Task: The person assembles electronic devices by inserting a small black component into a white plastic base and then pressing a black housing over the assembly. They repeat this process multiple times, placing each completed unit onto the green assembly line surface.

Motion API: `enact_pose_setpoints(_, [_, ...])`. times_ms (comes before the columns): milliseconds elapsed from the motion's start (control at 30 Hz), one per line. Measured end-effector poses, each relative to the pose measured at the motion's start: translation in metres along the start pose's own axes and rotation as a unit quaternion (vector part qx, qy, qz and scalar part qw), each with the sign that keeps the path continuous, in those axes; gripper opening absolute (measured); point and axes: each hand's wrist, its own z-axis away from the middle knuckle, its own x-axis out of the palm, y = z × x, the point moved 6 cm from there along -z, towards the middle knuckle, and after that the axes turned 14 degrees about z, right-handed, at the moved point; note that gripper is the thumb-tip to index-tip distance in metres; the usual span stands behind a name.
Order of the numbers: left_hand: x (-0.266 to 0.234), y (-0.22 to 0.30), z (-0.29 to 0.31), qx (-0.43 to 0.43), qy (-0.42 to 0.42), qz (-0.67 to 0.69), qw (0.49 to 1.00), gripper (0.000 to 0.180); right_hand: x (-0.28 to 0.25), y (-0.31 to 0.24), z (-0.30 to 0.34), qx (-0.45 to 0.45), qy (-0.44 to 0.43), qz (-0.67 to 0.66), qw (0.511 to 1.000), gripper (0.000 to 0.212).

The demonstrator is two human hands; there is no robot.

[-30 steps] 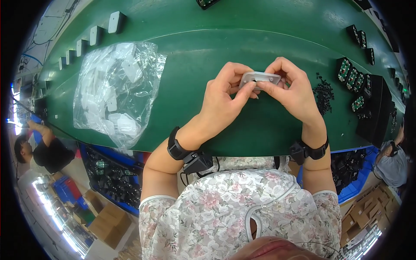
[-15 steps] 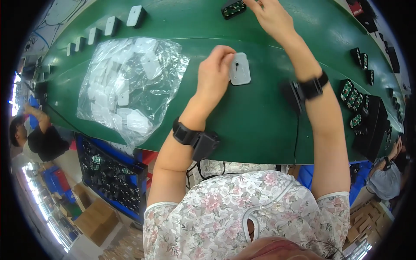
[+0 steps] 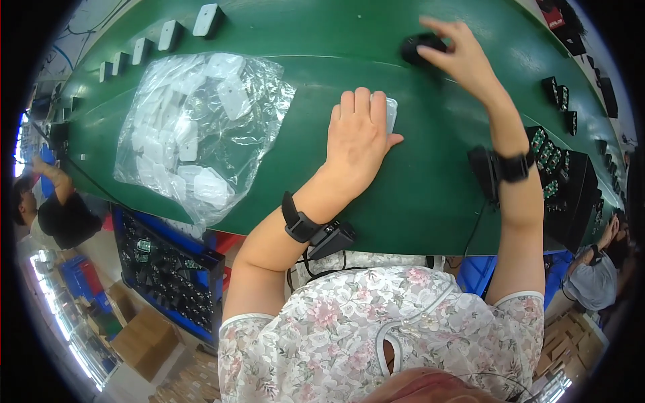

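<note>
My left hand [image 3: 359, 138] lies flat with its fingers stretched forward, covering most of a pale grey-white plastic cover [image 3: 392, 111]. Only the right edge of that cover shows past the fingers. Farther away and to the right, my right hand [image 3: 463, 60] has its thumb and fingers around a small black housing [image 3: 418, 48], slightly smeared by motion. The housing's dark side faces up, and no circuit board can be seen on it. A clear plastic bag [image 3: 265, 127] full of similar white covers lies left of my left hand.
Several white units [image 3: 169, 35] stand in a row at the far left of the green table [image 3: 322, 215]. On the right are a black box [image 3: 571, 195], circuit boards [image 3: 547, 151] and black housings [image 3: 571, 122]. A blue-rimmed crate [image 3: 168, 282] of black parts stands below left. Co-workers sit at both sides.
My right hand has brought the black housing rightward and nearer, and its board side no longer shows. My left hand has gone from gripping the white cover's edge to lying flat over it.
</note>
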Motion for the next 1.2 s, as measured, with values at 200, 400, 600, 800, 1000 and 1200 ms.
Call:
enact_pose_setpoints(200, [0.016, 0.012, 0.003, 0.162, -0.037, 0.132, 0.977, 0.052, -0.019, 0.012, 0.076, -0.054, 0.091, 0.134, 0.985, 0.038])
enact_pose_setpoints(400, [-0.002, 0.004, -0.002, 0.137, -0.009, 0.244, 0.960, 0.053, -0.029, -0.033, 0.111, -0.109, 0.070, 0.000, 0.992, 0.038])
enact_pose_setpoints(600, [-0.018, -0.001, -0.001, 0.091, -0.042, 0.267, 0.958, 0.052, -0.013, -0.060, 0.129, -0.139, 0.014, 0.006, 0.990, 0.039])
enact_pose_setpoints(800, [-0.003, -0.012, 0.011, 0.101, -0.107, 0.164, 0.975, 0.052, -0.005, -0.064, 0.130, -0.158, 0.009, 0.024, 0.987, 0.038])
enact_pose_setpoints(1000, [-0.001, -0.007, 0.015, 0.141, -0.092, 0.086, 0.982, 0.055, 0.000, -0.066, 0.135, -0.147, 0.022, 0.027, 0.988, 0.041])
enact_pose_setpoints(1200, [-0.001, 0.000, 0.021, 0.160, -0.098, 0.036, 0.982, 0.054, 0.000, -0.071, 0.139, -0.190, 0.086, 0.114, 0.971, 0.044])
